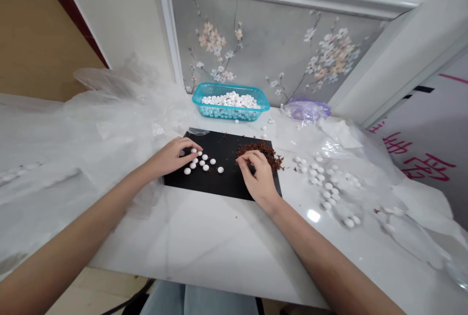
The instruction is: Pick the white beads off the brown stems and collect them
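On a black mat (226, 181) lie several white balls (220, 170) at the left and a heap of small red-brown pieces (261, 147) at the right. My left hand (175, 156) rests over the mat's left side, thumb and fingers apart around the nearest balls, gripping none. Beside the heap, my right hand (258, 173) has its thumb and index fingertip pressed together; anything between them is too small to make out.
Behind the mat stands a blue basket (231, 112) full of white balls. Loose balls (326, 194) and clear plastic bags (343, 154) lie at the right, near a purple item (310, 109). Plastic sheeting (109, 125) covers the left side.
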`<state>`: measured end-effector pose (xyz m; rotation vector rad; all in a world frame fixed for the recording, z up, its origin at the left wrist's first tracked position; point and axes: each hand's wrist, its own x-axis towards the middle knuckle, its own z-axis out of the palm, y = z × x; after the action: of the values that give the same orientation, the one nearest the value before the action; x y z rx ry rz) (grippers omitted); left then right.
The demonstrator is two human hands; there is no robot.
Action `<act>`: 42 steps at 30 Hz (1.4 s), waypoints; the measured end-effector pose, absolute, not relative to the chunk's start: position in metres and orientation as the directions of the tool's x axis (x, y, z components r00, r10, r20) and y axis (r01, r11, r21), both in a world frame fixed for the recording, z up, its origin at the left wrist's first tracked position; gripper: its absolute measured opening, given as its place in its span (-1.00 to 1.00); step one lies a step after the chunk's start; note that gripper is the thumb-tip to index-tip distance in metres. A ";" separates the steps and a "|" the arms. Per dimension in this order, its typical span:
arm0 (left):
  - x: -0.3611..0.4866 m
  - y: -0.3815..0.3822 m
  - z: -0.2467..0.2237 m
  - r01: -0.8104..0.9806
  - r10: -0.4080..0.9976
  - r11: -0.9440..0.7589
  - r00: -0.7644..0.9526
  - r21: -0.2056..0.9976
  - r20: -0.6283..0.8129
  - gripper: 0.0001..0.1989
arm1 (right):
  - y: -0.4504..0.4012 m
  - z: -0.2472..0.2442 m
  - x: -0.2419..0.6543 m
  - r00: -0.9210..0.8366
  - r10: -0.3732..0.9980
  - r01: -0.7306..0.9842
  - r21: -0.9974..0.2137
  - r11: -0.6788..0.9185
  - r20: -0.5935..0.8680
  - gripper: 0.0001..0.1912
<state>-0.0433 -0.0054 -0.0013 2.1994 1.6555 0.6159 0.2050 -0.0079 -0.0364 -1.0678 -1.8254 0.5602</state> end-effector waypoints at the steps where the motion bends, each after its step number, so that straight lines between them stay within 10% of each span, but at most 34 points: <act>1: -0.042 -0.006 -0.001 0.799 0.969 -0.245 0.205 0.549 0.134 -0.68 | -0.008 -0.036 0.205 -0.203 0.851 0.434 -0.734 0.522 0.485 -0.84; 7: -0.035 -0.003 0.005 0.675 0.981 -0.190 0.101 0.713 0.165 -0.63 | -0.008 -0.036 0.205 -0.204 0.852 0.436 -0.735 0.520 0.482 -0.83; 25: -0.035 -0.043 -0.016 0.941 0.956 -0.281 0.259 0.189 0.135 -0.53 | -0.009 -0.036 0.206 -0.215 0.856 0.450 -0.730 0.514 0.470 -0.83; 42: -0.028 -0.040 -0.003 0.968 0.978 -0.198 0.185 0.155 0.093 -0.76 | -0.010 -0.038 0.201 -0.237 0.850 0.435 -0.731 0.525 0.470 -0.81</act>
<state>-0.0279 -0.0395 -0.0031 2.3705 1.9501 0.2630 0.2008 -0.0100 -0.0376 -1.0600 -1.8613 0.5777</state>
